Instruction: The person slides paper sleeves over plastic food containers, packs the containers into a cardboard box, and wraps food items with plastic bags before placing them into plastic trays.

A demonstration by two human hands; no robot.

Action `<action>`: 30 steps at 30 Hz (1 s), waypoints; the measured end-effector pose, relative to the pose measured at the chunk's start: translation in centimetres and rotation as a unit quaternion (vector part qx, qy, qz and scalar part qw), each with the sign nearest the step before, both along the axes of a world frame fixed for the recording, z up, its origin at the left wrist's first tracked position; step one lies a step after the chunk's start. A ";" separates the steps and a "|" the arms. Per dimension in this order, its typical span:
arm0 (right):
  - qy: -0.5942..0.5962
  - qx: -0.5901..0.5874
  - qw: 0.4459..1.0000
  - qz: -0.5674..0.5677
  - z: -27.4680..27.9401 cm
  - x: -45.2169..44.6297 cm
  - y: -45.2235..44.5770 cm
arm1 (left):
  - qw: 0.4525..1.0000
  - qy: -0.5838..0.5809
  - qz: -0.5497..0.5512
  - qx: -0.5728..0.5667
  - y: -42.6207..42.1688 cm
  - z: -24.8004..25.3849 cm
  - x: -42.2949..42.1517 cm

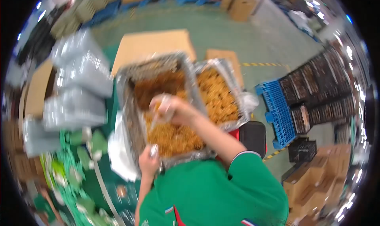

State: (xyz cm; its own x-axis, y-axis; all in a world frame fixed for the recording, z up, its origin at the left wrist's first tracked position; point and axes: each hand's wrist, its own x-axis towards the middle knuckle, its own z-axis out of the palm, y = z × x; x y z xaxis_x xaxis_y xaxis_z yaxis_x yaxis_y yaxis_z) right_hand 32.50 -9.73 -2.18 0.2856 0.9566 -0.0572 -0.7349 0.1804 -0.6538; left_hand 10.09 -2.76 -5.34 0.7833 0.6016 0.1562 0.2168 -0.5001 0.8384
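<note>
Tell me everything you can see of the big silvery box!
The big box is open at the top and looks lined with crinkly, shiny foil or plastic. Golden-brown bits lie inside, with a darker patch at the far end. A smaller box sits close on its right. The right hand is over the bits; the left hand is by the near left corner. Blur hides whether either hand touches it.

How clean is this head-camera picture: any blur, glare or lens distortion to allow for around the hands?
Head view: blur smears the right hand, the left hand and the golden-brown pieces, so finger detail is lost; head view: white glare marks the translucent plastic stacks; head view: fisheye-like distortion, with black corners, makes the blue pallet lean.
</note>
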 end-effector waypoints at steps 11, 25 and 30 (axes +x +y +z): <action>0.005 0.024 0.990 -0.141 3.5 -7.0 1.4 | 0.975 -0.033 -0.070 -0.208 1.3 1.0 2.6; -0.046 0.035 0.985 -0.164 5.5 -8.4 1.0 | 0.879 -0.144 -0.129 -0.436 2.3 2.9 0.7; -0.026 0.180 0.957 -0.228 7.5 -4.8 -0.2 | 0.790 -0.255 -0.063 -0.554 0.6 7.6 0.8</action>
State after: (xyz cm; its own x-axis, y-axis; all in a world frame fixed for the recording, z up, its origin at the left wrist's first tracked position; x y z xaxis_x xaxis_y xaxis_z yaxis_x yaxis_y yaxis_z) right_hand 27.69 -9.93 5.28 0.6707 0.6877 0.2779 -0.4944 0.6938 -0.5237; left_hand 10.88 -2.20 2.29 0.8531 0.5128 -0.0962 -0.2842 0.6114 0.7385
